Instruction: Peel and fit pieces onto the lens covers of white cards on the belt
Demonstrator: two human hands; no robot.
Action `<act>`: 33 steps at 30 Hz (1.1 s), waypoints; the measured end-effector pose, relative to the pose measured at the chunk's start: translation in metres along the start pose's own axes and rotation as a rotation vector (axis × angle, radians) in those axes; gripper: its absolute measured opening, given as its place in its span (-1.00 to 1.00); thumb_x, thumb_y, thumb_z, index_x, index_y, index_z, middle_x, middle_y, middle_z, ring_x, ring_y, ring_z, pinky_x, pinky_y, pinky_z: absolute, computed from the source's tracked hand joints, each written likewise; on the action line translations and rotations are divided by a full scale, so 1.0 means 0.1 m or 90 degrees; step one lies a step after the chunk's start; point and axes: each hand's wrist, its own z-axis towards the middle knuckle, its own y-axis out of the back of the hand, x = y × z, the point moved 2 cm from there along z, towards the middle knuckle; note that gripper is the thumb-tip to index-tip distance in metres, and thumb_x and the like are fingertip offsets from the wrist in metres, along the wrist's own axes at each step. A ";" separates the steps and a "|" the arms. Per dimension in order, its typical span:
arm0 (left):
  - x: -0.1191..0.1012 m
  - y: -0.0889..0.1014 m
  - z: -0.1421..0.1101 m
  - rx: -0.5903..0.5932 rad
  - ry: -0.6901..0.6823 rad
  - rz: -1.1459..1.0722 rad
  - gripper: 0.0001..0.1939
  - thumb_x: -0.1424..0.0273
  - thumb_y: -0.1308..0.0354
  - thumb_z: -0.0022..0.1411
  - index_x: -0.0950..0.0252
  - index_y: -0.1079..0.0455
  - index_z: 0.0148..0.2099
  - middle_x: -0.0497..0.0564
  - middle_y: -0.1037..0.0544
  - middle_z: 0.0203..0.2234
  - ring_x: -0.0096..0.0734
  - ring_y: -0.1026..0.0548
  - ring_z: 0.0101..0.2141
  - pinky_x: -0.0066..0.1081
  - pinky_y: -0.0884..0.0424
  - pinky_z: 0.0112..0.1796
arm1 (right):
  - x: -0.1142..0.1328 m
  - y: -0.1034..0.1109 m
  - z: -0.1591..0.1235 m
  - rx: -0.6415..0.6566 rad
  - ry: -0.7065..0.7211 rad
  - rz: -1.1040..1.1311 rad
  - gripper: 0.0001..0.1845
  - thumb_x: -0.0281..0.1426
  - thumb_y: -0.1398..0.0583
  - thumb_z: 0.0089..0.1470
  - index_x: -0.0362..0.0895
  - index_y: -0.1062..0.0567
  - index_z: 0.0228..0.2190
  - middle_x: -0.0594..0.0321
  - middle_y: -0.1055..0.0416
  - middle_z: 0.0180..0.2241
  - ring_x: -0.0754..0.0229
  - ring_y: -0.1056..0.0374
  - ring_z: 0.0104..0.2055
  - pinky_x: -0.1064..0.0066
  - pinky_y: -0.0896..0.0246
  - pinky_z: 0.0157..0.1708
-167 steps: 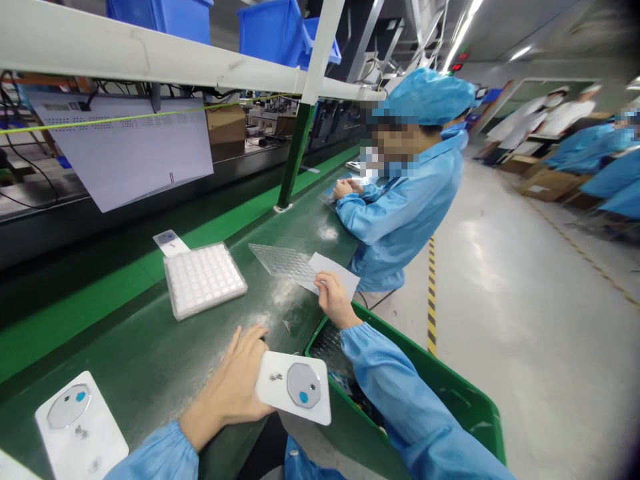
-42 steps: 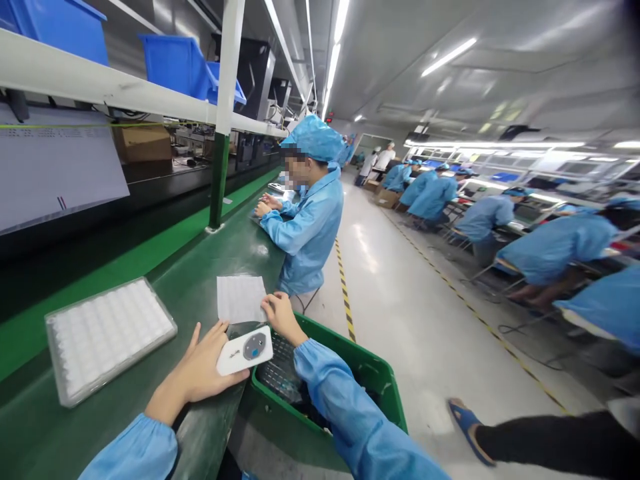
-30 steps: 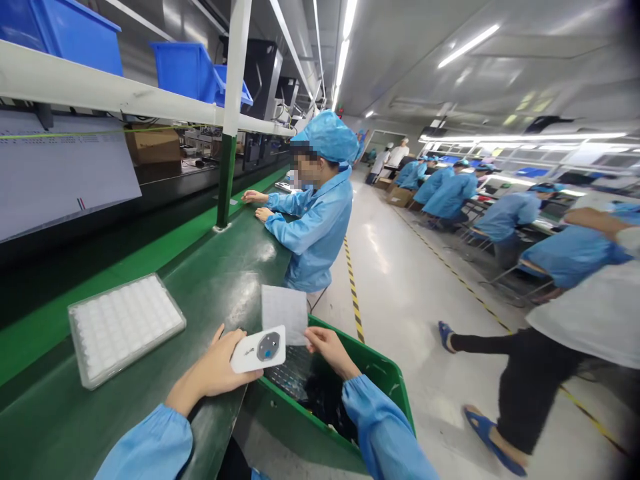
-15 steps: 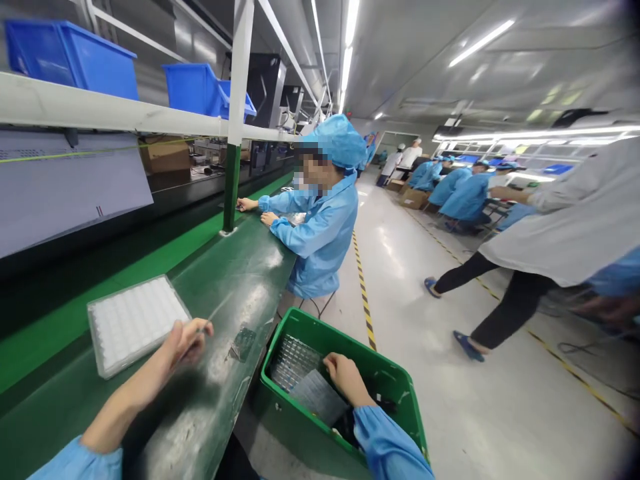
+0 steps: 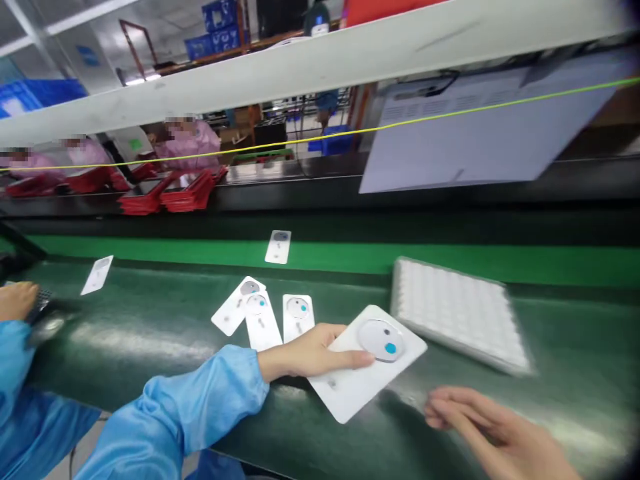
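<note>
White plastic card (image 5: 357, 387) with grey disc and blue dot — flat on the green workbench (image 5: 575, 333), under a co-worker's sleeved hand (image 5: 310, 353); left hand (image 5: 500, 427) just beside it — open, holding nothing, near a clear tray (image 5: 457, 313) of white pieces.

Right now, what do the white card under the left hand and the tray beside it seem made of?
The white card under the left hand looks like stiff plastic or coated card: a smooth, satin face with a soft sheen and crisp, flat edges. The tray seems to be clear moulded plastic, judging by its translucent rim and grid of raised cells; what makes the cells look white can't be told.
</note>
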 end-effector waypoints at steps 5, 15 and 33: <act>0.21 0.39 -0.32 -0.256 -0.080 0.012 -0.44 0.04 -0.30 0.23 0.33 -0.44 0.10 0.14 -0.60 -0.11 -0.20 -0.56 -0.19 -0.32 -0.48 -0.21 | 0.91 -0.72 0.53 0.195 0.047 0.077 -0.43 0.16 -0.34 -0.02 -0.12 -0.60 -0.49 0.13 -0.53 -0.54 0.12 -0.48 -0.50 0.37 -0.49 -0.45; 0.47 0.40 -0.35 -0.377 -0.205 0.159 -0.26 0.36 -0.16 0.33 0.21 0.07 0.44 0.20 -0.23 0.36 -0.02 -0.16 0.38 0.01 -0.14 0.35 | 0.87 -1.25 0.82 0.189 -0.075 0.298 -0.46 0.06 -0.45 -0.06 -0.17 -0.60 -0.32 0.07 -0.63 -0.42 0.00 -0.60 -0.24 0.30 -0.56 -0.32; 0.00 0.95 -0.35 -0.408 -0.171 0.451 -0.26 0.27 -0.14 0.41 0.26 0.10 0.48 0.23 -0.48 0.16 -0.08 -0.51 0.10 -0.14 -0.45 0.10 | 0.63 -1.34 0.91 0.286 -0.085 0.307 -0.58 -0.04 -0.46 -0.04 -0.16 -0.64 -0.38 0.16 -0.57 -0.33 0.17 -0.46 -0.31 0.38 -0.40 -0.27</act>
